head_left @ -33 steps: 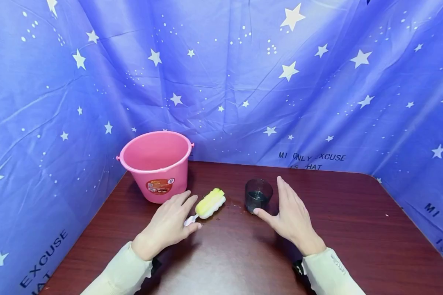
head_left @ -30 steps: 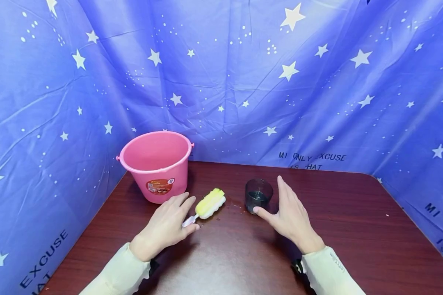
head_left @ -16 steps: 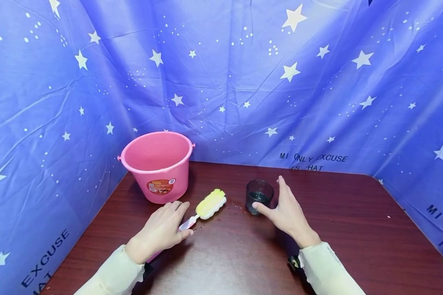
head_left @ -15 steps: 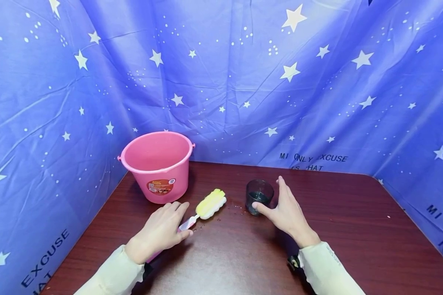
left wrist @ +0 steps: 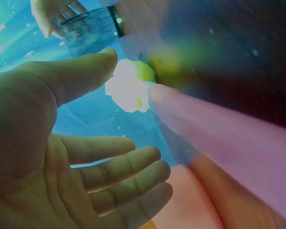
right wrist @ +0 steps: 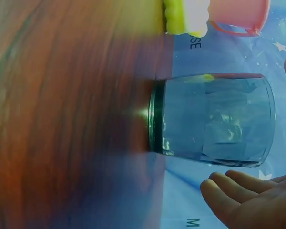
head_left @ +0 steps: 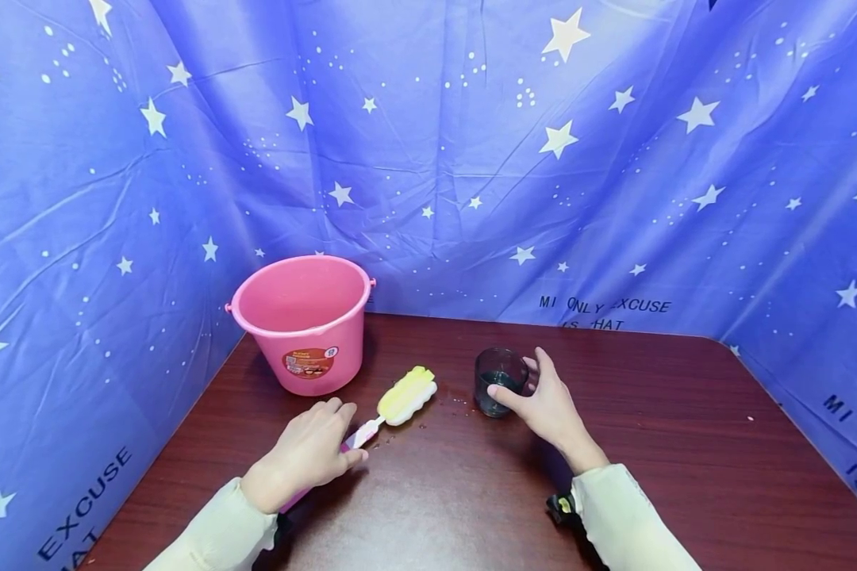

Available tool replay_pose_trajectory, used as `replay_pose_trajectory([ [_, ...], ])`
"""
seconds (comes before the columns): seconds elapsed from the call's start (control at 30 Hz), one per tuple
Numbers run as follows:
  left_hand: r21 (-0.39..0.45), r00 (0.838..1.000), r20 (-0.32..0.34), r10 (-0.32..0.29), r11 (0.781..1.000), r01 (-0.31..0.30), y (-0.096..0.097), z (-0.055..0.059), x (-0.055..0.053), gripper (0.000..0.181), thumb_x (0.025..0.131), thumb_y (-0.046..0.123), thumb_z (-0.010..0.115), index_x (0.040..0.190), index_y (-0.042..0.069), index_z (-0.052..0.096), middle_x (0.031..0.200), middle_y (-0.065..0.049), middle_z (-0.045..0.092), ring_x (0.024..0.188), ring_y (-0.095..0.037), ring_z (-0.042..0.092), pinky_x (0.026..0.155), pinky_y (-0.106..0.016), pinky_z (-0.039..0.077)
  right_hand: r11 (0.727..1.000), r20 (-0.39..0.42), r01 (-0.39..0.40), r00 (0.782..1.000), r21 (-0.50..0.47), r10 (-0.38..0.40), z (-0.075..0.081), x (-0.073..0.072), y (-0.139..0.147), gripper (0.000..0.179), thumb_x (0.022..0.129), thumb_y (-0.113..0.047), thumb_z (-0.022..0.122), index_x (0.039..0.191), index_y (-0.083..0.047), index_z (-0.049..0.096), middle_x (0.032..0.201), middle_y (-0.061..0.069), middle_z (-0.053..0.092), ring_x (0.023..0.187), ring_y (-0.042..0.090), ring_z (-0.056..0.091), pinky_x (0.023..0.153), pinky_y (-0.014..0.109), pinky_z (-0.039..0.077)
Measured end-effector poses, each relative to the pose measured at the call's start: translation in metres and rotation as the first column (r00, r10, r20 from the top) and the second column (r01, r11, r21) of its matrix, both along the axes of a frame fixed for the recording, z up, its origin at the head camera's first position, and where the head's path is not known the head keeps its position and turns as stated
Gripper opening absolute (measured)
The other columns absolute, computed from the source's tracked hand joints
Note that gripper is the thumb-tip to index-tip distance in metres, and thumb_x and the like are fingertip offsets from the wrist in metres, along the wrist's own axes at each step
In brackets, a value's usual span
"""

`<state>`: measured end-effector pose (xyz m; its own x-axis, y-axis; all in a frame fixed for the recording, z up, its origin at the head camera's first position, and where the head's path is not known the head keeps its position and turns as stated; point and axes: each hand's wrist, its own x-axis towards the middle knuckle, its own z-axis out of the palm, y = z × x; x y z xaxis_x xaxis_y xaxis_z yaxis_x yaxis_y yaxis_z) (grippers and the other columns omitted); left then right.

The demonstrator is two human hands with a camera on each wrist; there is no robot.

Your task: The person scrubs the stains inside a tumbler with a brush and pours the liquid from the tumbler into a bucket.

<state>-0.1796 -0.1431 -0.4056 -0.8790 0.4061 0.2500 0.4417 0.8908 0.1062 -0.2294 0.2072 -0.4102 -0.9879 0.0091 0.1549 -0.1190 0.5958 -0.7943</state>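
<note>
A sponge cup brush with a yellow and white head (head_left: 405, 396) and a pink handle (left wrist: 224, 138) lies on the table. My left hand (head_left: 307, 448) is over that handle, covering part of it in the head view. In the left wrist view its thumb and fingers are spread apart and the handle passes beyond them. To the right stands an upright dark glass (right wrist: 209, 119) with some liquid in it. My right hand (head_left: 548, 403) is at the glass's right side, thumb in front and fingers behind. The right wrist view shows a gap between these fingers (right wrist: 238, 188) and the glass wall.
A pink bucket (head_left: 343, 349) with an orange label stands at the back left, behind the brush. Small water drops (head_left: 460, 401) dot the brown table (head_left: 428, 492) between brush and glass. A blue star-printed curtain (head_left: 428, 143) hangs around the table.
My left hand has drawn back toward me along the brush, uncovering more of its handle. My right hand's fingers have bent in nearer the glass. Brush, glass and bucket stay in place.
</note>
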Motion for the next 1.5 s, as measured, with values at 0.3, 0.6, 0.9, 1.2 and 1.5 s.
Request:
replay_pose_trajectory([
  [0.3,0.028,0.999,0.038,-0.019,0.999,0.018,0.002,-0.005,0.0,0.055,0.067,0.041,0.082,0.103,0.004,0.063,0.079,-0.001,0.05,0.073,-0.021,0.052,0.062,-0.038,0.044,0.993,0.015,-0.018,1.0,-0.112,0.02,-0.006,-0.005,-0.001,0.107,0.075,-0.038,0.08,0.15,-0.002,0.012,0.144,0.023,0.038,0.124,0.038,0.048,0.102,0.047,0.038],
  [0.6,0.034,0.998,0.041,-0.044,0.998,0.043,0.005,-0.01,-0.001,0.042,0.068,0.035,0.083,0.088,0.007,0.059,0.071,0.004,0.042,0.066,-0.017,0.047,0.057,-0.035,0.041,0.977,0.004,-0.037,0.999,-0.212,0.039,-0.01,-0.008,-0.004,0.098,0.077,-0.028,0.08,0.148,-0.002,0.018,0.142,0.022,0.039,0.128,0.035,0.043,0.105,0.047,0.034],
  [0.9,0.033,0.997,0.051,-0.06,0.998,0.059,0.007,-0.014,-0.001,0.037,0.069,0.029,0.084,0.083,0.009,0.056,0.07,0.003,0.044,0.064,-0.017,0.048,0.055,-0.034,0.041,0.977,0.005,-0.04,0.999,-0.208,0.042,-0.01,-0.007,-0.006,0.099,0.077,-0.031,0.08,0.148,-0.002,0.017,0.143,0.022,0.036,0.13,0.034,0.04,0.106,0.049,0.032],
  [1.2,0.046,0.996,0.089,-0.009,0.999,0.005,0.009,-0.017,0.0,0.032,0.07,0.022,0.084,0.078,0.009,0.056,0.069,0.001,0.048,0.064,-0.023,0.054,0.054,-0.04,0.044,0.981,0.026,-0.039,0.999,-0.191,0.044,-0.013,-0.009,-0.008,0.1,0.074,-0.025,0.083,0.146,0.001,0.019,0.139,0.023,0.041,0.125,0.034,0.047,0.102,0.047,0.038],
  [1.5,0.002,0.992,0.112,0.055,0.998,-0.055,0.014,-0.017,0.003,0.03,0.072,0.019,0.082,0.079,0.005,0.057,0.07,-0.004,0.051,0.065,-0.027,0.057,0.055,-0.042,0.046,0.984,0.026,-0.03,0.999,-0.177,0.035,-0.014,-0.009,-0.009,0.089,0.073,-0.023,0.084,0.139,-0.001,0.03,0.131,0.02,0.049,0.112,0.031,0.056,0.093,0.045,0.045],
])
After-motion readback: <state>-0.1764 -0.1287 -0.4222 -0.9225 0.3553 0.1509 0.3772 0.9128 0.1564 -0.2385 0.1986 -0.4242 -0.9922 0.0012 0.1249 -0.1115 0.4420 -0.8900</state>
